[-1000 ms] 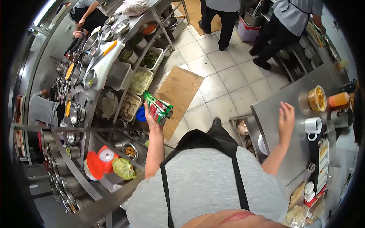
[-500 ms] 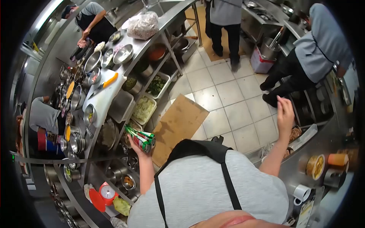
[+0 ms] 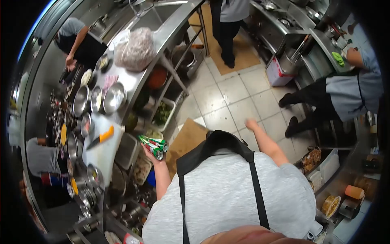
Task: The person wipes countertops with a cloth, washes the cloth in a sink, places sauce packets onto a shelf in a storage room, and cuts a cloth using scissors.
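My left hand (image 3: 152, 153) is closed around several green, white and red packets (image 3: 154, 144), held out to my left beside the steel counter. Their print is too small to read. My right hand (image 3: 251, 124) is out in front of me over the tiled floor, with nothing visible in it. It is seen end-on, so its fingers are mostly hidden. Near my left hand, below the counter, are a steel pan (image 3: 127, 149) and a tray of chopped greens (image 3: 163, 113).
On the left counter lie a white cutting board (image 3: 106, 151), an orange-handled knife (image 3: 101, 137), steel bowls (image 3: 115, 98) and a large filled plastic bag (image 3: 136, 49). A brown mat (image 3: 189, 136) covers some floor tiles. Co-workers stand at right (image 3: 345, 95), ahead (image 3: 229, 28) and beyond the counter (image 3: 77, 38).
I have moved forward and turned a little; the counter and mat have shifted in view. My right arm has swung inward and forward. The packets stay in my left hand. The co-worker ahead has stepped away.
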Demonstrator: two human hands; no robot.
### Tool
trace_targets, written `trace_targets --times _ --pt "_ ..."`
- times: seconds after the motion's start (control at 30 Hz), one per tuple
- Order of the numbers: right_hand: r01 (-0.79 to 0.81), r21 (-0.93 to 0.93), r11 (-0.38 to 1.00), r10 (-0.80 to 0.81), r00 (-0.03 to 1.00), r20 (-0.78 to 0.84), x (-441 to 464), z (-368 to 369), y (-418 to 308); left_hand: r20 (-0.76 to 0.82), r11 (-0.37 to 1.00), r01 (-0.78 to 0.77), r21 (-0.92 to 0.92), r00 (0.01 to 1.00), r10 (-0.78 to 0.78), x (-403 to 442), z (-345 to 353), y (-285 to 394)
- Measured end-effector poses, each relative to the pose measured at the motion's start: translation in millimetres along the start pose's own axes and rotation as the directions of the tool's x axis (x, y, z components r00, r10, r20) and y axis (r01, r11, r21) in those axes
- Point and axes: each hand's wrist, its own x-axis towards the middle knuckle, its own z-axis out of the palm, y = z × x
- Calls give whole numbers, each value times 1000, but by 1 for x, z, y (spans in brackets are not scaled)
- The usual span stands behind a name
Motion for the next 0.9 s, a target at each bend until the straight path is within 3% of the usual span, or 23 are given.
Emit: trace_targets --times 0.03,0.1,0.13,0.17,0.2,0.23,0.27,0.3,0.33,0.37,0.4,0.47,0.53,0.57,0.67,0.7,0.73,0.77,0.8,0.87,0.9 --pt "-184 59 981 182 983 28 -19 53 53 73 997 -28 69 997 23 20 26 -8" --pt "-534 157 831 528 846 80 -57 142 142 164 999 50 6 985 -51 89 51 -30" --pt "-581 -130 804 504 549 667 -73 122 169 235 993 114 -14 966 -108 109 78 -42" --pt "-759 78 647 570 549 612 -113 74 146 279 983 181 -12 945 -171 125 107 -51" --pt "-816 219 535 574 541 615 -136 52 145 318 969 248 -4 919 -234 140 136 -61" --pt "-885 313 343 629 464 624 -146 53 150 391 943 330 -39 874 -290 155 161 -73" --pt "-908 396 136 667 379 641 -156 66 168 564 857 513 -55 724 -397 172 179 -86" --pt "-912 393 121 666 368 649 -165 78 182 568 818 572 -70 697 -439 174 211 -96" --pt "-881 471 -35 663 332 671 -168 88 194 575 776 625 -85 667 -474 175 244 -106" --pt "-822 538 -188 654 304 693 -156 94 203 645 682 726 -92 565 -515 187 263 -119" --pt "-819 540 -195 654 302 694 -135 95 205 688 668 740 -77 524 -502 195 285 -134" --pt "-817 535 -212 680 270 682 -110 98 208 669 701 711 -59 549 -501 200 325 -159" --pt "-838 533 -120 659 334 673 -71 86 218 765 617 784 -64 436 -474 216 353 -184" --pt "-851 524 -33 639 385 665 -48 77 225 784 610 787 -94 436 -442 221 367 -193" --pt "-779 398 485 532 624 573 57 35 251 780 641 740 -206 520 -349 219 408 -214" --pt "-646 300 702 441 726 528 104 22 264 815 644 735 -210 496 -300 227 415 -219" --pt "-373 158 914 262 841 474 155 7 276 852 649 728 -221 468 -236 238 423 -224" --pt "-29 -21 999 36 904 426 203 -4 287 843 664 703 -254 498 -205 241 435 -225" --pt "298 -184 937 -215 904 370 247 -1 302 838 659 705 -264 506 -206 252 439 -227" --pt "-60 -105 993 95 927 364 309 -75 256 718 658 646 -387 659 -225 244 467 -223" --pt "-203 -52 978 208 909 362 337 -112 228 719 653 648 -390 658 -223 249 471 -221"
